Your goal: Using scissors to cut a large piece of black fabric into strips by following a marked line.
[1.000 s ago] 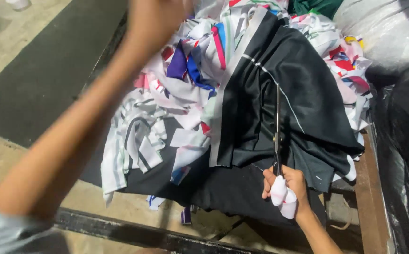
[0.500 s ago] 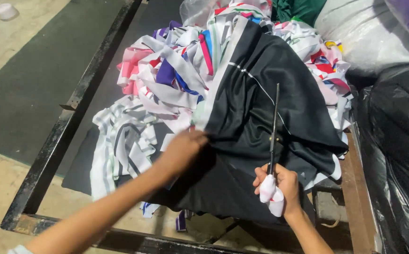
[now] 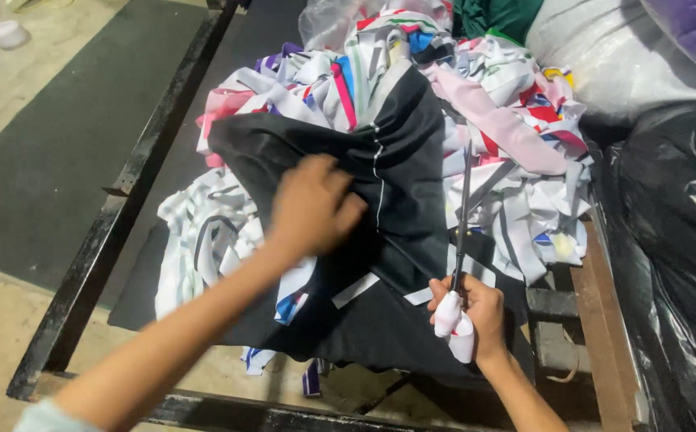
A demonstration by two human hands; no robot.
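The left hand (image 3: 312, 206) lies on the black cloth (image 3: 400, 184), palm down. Its fingers are a little spread and bent, and they press on the cloth; the picture is blurred there, so one cannot tell if they pinch a fold or only rest on it. The left arm reaches in from the lower left corner.

The right hand (image 3: 476, 316) is closed around the handles of the scissors (image 3: 461, 232). The handles are wrapped in something white and they sit inside the fist, low and to the right of the left hand. The long axis of the scissors runs almost straight away from the person, only a little tilted, and the tips point to the far side, up over the pile. The blades look thin and close together; if there is a gap between them, it is too small to see. The blades lie along the right edge of the black cloth, just beside it, with the left hand on the other side of that cloth.

Under and around the black cloth is a heap of scraps (image 3: 516, 168), white, pink, blue and red strips. It spreads beyond both hands, to the far side and to the left. All this rests on a dark metal frame (image 3: 136, 184). To the right of the right hand stands a black bag (image 3: 676, 240), and behind it a grey-white bag (image 3: 604, 56).
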